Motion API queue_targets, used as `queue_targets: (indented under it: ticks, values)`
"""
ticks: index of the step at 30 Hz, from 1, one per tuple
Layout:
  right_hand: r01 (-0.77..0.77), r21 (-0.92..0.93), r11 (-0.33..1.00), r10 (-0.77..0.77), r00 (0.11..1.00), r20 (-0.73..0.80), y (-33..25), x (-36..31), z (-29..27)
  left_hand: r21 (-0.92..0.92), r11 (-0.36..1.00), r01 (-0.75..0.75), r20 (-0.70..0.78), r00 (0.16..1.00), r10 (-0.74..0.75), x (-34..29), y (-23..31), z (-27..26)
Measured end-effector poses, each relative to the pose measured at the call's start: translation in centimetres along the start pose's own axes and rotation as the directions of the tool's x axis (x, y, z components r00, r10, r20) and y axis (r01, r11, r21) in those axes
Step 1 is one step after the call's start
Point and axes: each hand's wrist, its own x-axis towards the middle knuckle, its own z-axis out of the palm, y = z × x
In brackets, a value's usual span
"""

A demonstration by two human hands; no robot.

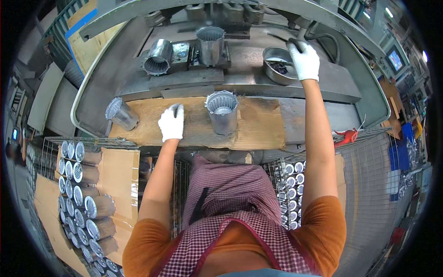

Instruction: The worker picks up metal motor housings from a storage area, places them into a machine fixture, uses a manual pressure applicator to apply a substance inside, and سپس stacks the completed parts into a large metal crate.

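My left hand (171, 123), in a white glove, rests on the brown cardboard (194, 134) with its thumb apart from the fingers and nothing in it. To its left a ribbed metal cylinder (123, 115) leans tilted; to its right another metal cylinder (222, 113) stands upright, its toothed rim up. My right hand (304, 62), also gloved, is raised beside a round metal bowl (279, 76). Its fingers are closed around what looks like a thin dark stick (276, 36), blurred. Dark stuff and another stick show in the bowl.
On the machine bed, one cylinder (158, 57) lies on its side and another (210, 47) stands on a block. A machine beam (134, 16) crosses above. Cartons of cylinders (99, 207) flank me, left and right (291, 194). A red-handled tool (347, 136) hangs at right.
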Motion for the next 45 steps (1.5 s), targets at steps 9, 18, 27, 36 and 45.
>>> queue_targets:
  ticks: [9, 18, 27, 36, 45]
  values:
    - [-0.069, -0.373, 0.925, 0.187, 0.939, 0.29, 5.7, -6.5, -0.1, -0.194, 0.966, -0.173, 0.351, 0.907, 0.233, -2.6, 9.9, -1.7]
    - [-0.336, 0.119, 0.934, 0.319, 0.937, 0.144, 4.9, -18.8, -6.9, -0.263, 0.636, -0.725, 0.04, 0.651, 0.758, -6.4, 15.9, -4.5]
    - [-0.539, 0.812, -0.223, 0.359, 0.729, 0.583, 3.5, -26.9, -12.1, -0.676, 0.333, -0.657, 0.052, 0.409, 0.911, -10.8, 26.0, -1.5]
    - [-0.156, 0.816, -0.556, 0.379, 0.827, 0.416, 11.7, -35.9, -19.7, -0.744, 0.43, -0.512, 0.314, 0.299, 0.901, -17.6, 36.8, 5.5]
    - [-0.3, 0.751, -0.588, 0.809, -0.203, 0.552, 28.4, -52.5, -22.9, -0.576, 0.794, -0.196, 0.593, 0.568, 0.57, -18.3, 40.3, 17.7]
